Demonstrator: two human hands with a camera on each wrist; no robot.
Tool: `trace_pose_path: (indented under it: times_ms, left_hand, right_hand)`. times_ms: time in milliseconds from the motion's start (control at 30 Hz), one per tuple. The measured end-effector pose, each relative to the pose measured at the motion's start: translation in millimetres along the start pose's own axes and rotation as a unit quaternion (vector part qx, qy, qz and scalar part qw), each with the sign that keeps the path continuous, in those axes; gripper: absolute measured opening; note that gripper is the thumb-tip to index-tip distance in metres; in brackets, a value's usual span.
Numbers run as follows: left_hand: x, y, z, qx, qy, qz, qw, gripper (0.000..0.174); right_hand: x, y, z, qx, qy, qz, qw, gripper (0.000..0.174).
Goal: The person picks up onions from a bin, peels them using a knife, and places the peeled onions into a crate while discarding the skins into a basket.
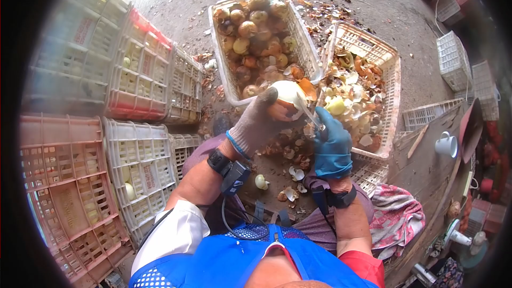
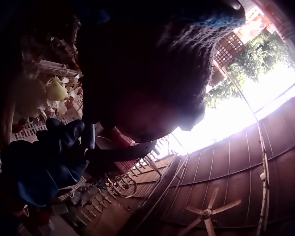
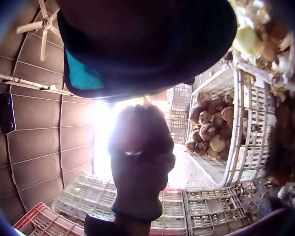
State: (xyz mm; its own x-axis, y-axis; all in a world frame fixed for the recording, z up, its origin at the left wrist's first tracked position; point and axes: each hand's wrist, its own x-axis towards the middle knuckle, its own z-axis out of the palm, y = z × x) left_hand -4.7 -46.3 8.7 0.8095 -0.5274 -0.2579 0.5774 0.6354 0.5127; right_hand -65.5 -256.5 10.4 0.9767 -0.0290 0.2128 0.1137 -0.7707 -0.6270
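A partly peeled onion, white on top with brown-orange skin hanging off, is gripped by my left hand in a pale knitted glove. My right hand, in a blue rubber glove, curls round a small knife whose blade lies against the onion. In the left wrist view the blade shows dark beside the blue-gloved right hand. The left hand appears backlit in the right wrist view, where the onion is hard to make out.
A crate of unpeeled onions stands ahead, and a crate of skins with a pale onion is to its right. Stacked crates line the left. Skins and a small onion lie on the ground. A white mug is at right.
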Motion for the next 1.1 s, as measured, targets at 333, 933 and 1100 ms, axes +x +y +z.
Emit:
trace_pose_path:
  times_ms: [333, 933, 1100]
  left_hand:
    - [2.7, -0.5, -0.6, 0.117, 0.019, 0.087, 0.989, 0.084]
    - [2.4, 6.2, 7.9, 0.384, 0.074, 0.127, 0.912, 0.057]
    - [-4.3, 9.4, 16.5, 0.341, 0.045, 0.075, 0.936, 0.068]
  right_hand:
    - [-4.8, 2.9, 12.7, 0.099, 0.029, 0.064, 0.993, 0.040]
    - [-5.0, -1.2, -0.6, 0.354, -0.120, 0.242, 0.895, 0.020]
    - [3.9, 14.3, -7.9, 0.437, -0.136, 0.311, 0.833, 0.024]
